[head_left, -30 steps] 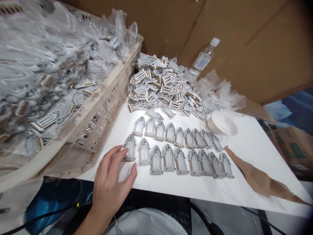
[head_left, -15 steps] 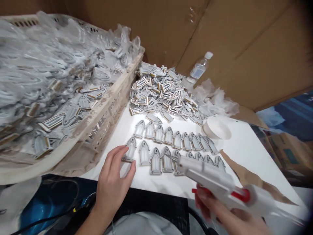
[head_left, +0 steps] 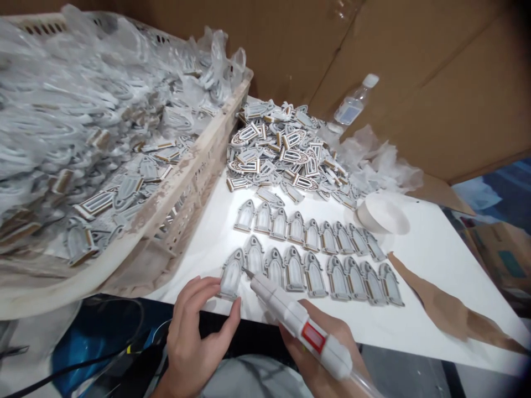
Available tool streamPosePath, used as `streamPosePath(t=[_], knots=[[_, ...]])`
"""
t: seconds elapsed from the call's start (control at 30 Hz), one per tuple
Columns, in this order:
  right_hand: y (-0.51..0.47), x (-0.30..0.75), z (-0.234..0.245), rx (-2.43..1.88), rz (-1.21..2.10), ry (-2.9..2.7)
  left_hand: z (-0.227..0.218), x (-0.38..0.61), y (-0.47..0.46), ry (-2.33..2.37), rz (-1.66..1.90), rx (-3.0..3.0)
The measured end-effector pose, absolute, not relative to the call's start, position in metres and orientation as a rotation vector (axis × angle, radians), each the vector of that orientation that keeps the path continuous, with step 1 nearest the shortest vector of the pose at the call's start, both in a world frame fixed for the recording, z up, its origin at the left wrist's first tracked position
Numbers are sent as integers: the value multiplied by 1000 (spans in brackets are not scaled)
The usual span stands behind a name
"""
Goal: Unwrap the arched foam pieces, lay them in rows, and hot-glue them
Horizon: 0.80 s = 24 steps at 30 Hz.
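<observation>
My right hand (head_left: 327, 337) is wrapped round a white glue gun (head_left: 286, 307) with a red part on its body. The gun's tip points down-left at the upper right side of a small grey arched window piece (head_left: 231, 275). At that piece's lower end is my left hand (head_left: 203, 326), fingertips at its left edge and thumb by its bottom right corner. More arched window pieces (head_left: 294, 270) lie flat, upright to me, in two rows on the white table (head_left: 265, 193). The gun covers part of the front row.
To the left stands a big plastic crate (head_left: 194, 160) full of similar pieces and clear wrap. Behind the rows rise a heap of pieces (head_left: 282, 149), a bottle (head_left: 352, 105) and crumpled plastic (head_left: 381, 160). A white bowl (head_left: 384, 213) and torn cardboard (head_left: 448, 301) lie right.
The glue gun has swung left and its tip is now over the leftmost front piece. That piece sits nearer to me, with my left hand still at it. The view has shifted slightly.
</observation>
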State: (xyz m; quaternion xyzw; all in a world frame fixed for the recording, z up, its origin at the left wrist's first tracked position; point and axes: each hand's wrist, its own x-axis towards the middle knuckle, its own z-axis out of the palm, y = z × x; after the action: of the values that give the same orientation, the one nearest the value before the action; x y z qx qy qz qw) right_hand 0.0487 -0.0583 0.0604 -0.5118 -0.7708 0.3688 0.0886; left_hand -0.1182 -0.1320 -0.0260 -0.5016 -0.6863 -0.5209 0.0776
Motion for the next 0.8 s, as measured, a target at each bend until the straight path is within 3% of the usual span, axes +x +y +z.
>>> streamPosePath(t=[0.47,0.8], knots=[[-59,43,38,-1458,993,-2403,-28,-118,-131,-2041,-1556,-1511],[-61,50,22,-1166,920,-2440,-28,-119,-130,-2051,-1541,-1514]])
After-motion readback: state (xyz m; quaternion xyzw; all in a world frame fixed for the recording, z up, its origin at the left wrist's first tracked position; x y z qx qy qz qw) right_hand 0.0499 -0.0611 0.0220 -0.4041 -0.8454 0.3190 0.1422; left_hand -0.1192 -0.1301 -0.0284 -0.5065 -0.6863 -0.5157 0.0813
